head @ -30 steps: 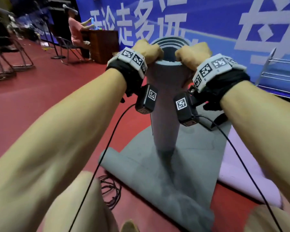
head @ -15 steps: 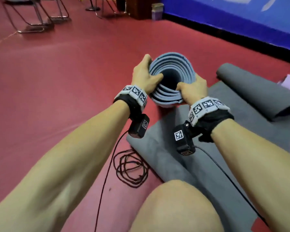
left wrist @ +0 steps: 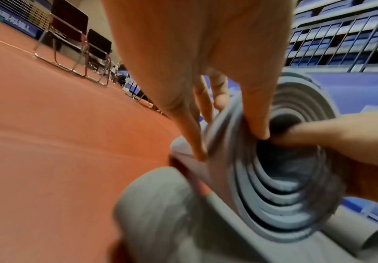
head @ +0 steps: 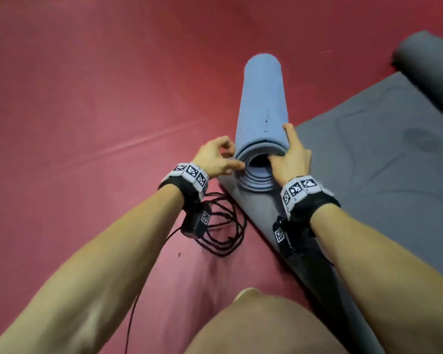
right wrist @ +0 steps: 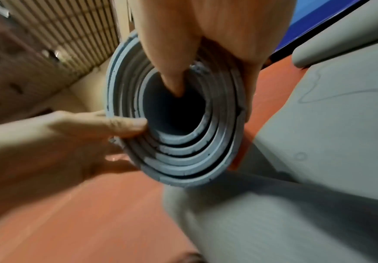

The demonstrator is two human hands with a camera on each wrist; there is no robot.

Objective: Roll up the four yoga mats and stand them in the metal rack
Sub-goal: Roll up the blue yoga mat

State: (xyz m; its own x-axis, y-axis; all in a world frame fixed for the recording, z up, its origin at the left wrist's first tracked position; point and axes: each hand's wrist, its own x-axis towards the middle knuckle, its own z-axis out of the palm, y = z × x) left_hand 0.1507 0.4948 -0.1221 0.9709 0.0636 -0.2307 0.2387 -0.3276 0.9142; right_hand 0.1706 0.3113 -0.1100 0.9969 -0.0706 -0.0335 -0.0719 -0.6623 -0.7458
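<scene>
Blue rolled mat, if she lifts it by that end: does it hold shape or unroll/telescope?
The blue rolled mat probably telescopes: its end layers already sit stepped, with gaps between coils. Likely soft and compressible, since the left hand visibly pinches the layers out of round. The right hand has its thumb hooked inside the core; released on the floor, the mat would likely loosen or roll.

I could read no words, brands or numbers anywhere. The only signs I saw were black-and-white square coded markers: a row of them on the left wristband [head: 189, 174] and on the right wristband [head: 300, 188], and a single one on each of the small black camera units, left [head: 205, 217] and right [head: 280, 235]. In the left wrist view, a blue banner [left wrist: 8, 24] carried white characters, too blurred for me to make out.
</scene>
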